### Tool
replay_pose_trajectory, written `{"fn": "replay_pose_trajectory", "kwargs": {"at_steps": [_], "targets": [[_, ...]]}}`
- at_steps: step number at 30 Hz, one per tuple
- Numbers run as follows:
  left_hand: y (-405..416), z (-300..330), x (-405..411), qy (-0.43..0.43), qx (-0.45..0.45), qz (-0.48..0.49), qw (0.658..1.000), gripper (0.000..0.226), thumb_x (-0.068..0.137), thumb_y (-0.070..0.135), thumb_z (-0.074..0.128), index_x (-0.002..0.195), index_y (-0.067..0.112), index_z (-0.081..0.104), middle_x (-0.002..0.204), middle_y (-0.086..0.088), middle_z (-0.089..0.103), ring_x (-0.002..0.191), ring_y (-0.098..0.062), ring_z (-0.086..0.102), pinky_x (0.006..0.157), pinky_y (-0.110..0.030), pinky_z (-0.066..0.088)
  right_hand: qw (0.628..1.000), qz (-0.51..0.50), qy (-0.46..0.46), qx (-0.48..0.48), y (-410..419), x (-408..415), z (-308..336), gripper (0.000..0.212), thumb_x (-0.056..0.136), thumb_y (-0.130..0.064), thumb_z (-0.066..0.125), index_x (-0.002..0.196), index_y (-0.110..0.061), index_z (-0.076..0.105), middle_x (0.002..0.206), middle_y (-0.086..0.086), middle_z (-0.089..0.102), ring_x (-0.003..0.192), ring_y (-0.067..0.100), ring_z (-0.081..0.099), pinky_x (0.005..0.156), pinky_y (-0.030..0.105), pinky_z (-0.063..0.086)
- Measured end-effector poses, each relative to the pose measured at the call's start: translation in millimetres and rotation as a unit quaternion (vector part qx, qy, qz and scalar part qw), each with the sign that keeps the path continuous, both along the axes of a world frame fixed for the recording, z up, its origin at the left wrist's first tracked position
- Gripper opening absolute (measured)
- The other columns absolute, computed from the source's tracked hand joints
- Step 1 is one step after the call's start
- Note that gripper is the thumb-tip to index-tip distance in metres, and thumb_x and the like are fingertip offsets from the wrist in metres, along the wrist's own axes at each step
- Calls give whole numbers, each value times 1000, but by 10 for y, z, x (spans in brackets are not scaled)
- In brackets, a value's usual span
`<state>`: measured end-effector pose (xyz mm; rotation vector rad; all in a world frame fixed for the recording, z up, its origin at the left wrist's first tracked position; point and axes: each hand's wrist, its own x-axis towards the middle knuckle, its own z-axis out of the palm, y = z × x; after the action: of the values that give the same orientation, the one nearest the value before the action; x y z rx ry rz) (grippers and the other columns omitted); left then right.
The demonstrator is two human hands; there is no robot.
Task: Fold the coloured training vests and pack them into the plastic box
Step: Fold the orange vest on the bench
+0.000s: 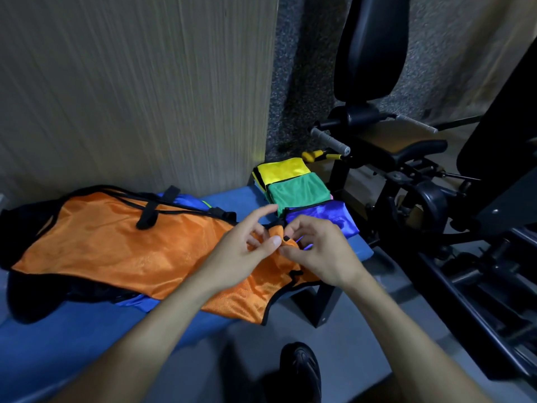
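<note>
An orange mesh vest (122, 245) with black trim lies spread flat on a blue bench (87, 338). Both hands meet at its right end. My left hand (247, 248) pinches a small bunch of the orange cloth with thumb and fingers. My right hand (316, 251) pinches the same bunched corner from the right. Behind the hands sit folded vests in a row: yellow (283, 169), green (297, 190) and blue-purple (325, 216). Under the orange vest lie a blue vest (183, 199) and dark cloth (37, 298). No plastic box is in view.
A wood-grain wall panel (130, 82) stands right behind the bench. Black gym equipment (421, 199) with padded seat and grey handles fills the right side. A black shoe (300, 370) is on the grey floor below the bench's front edge.
</note>
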<state>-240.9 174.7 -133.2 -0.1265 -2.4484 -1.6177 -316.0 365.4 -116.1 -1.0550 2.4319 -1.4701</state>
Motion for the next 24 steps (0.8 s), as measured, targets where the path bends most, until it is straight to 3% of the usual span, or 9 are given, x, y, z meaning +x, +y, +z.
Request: {"fn": "replay_pose_trajectory", "kwargs": {"at_steps": [4,7,11,14,16,19,21,24], "targets": [[-91,-10,-38,37,-51,-8,998,20,92,43,63,104,28,65,86,19,51,82,-4,50,76,-20,40,999,14,-39,-15,55,-28,-10,25,76,-16,87,89,-24,68,84,-1,70,75,17,63,70,32,53],[-91,27,-24,43,-24,-15,999,19,90,44,65,95,25,63,101,15,56,98,-4,57,82,-16,43,994,22,-97,-37,133,-58,29,26,77,-10,88,96,-14,71,80,0,69,73,12,62,71,26,51],[-85,71,7,24,14,-65,998,19,87,40,68,85,23,61,133,13,61,126,-8,55,103,-30,39,981,33,-174,-75,226,-105,40,25,79,-4,84,98,0,69,76,3,63,76,20,67,74,28,56],[-37,90,3,28,0,-125,992,29,84,34,71,81,8,58,144,9,58,143,-10,41,116,-35,30,976,38,-196,-85,235,-105,25,24,79,0,82,98,4,68,76,5,62,75,20,67,72,25,57],[12,101,-8,44,10,-118,992,29,85,31,72,81,6,58,129,3,68,139,-14,48,114,-37,35,973,45,-209,-84,237,-106,30,22,80,1,80,97,5,68,74,3,68,73,17,69,70,23,57],[48,133,-32,76,48,-45,995,21,83,33,76,84,15,66,97,-2,72,106,-19,67,95,-34,49,966,25,-240,-93,266,-118,47,17,84,-2,78,96,4,68,78,9,71,70,16,69,68,25,57],[35,153,-63,91,65,-7,994,17,85,29,80,89,17,69,91,0,71,93,-16,67,87,-28,50,958,-8,-264,-108,291,-127,48,20,86,-10,78,98,3,70,84,15,71,74,21,67,71,33,55],[46,201,-115,105,63,-8,992,10,88,21,76,93,17,68,90,7,69,90,-8,65,85,-19,47,936,-51,-321,-132,325,-146,62,13,90,-18,75,91,-6,71,83,10,70,74,20,64,72,36,55]]}}
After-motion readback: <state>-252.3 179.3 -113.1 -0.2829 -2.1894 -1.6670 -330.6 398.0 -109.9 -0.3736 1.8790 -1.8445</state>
